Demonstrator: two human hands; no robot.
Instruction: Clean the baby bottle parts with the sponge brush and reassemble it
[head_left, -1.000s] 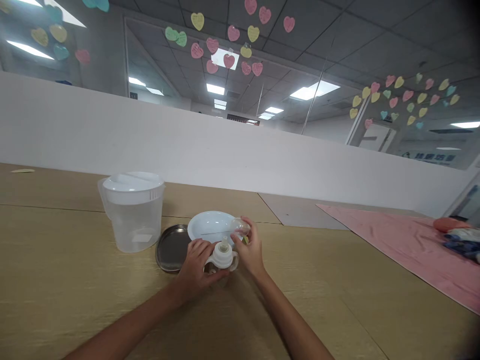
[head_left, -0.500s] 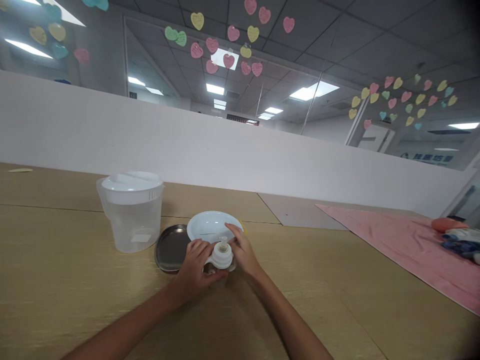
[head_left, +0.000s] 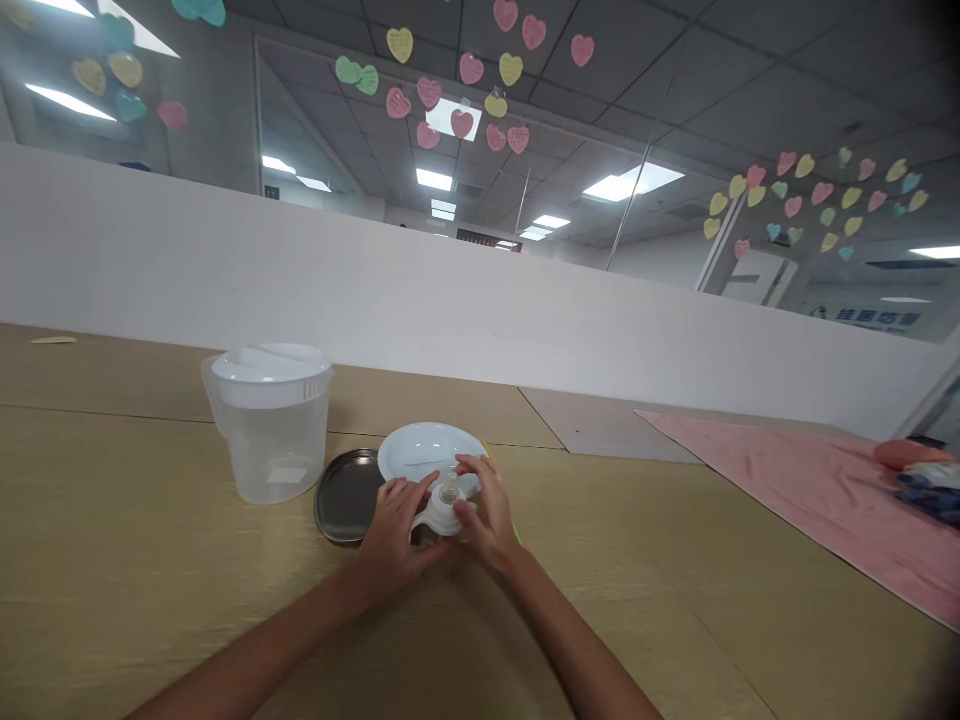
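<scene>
A baby bottle (head_left: 442, 513) with a white collar, a side handle and what looks like a clear teat stands upright between my two hands. My left hand (head_left: 397, 527) is closed round its left side, by the handle. On the other side, my right hand (head_left: 486, 515) has its thumb against the collar and its fingers curved around the clear top. The lower part of the bottle is mostly hidden by my hands. Just behind it lies a white oval dish (head_left: 424, 443), and a dark metal tray (head_left: 346, 497) is to the left.
A clear plastic pitcher (head_left: 274, 440) with a white lid stands left of the tray. Something yellow peeks out by the dish's right edge. A pink cloth (head_left: 795, 480) covers the table's right side, with an orange item (head_left: 904, 455) on it. A low white partition (head_left: 420, 300) runs behind.
My right hand has shifted over the bottle's top, its thumb now on the front of the collar and its fingers bent lower. The left hand keeps its grip. The view has shifted slightly.
</scene>
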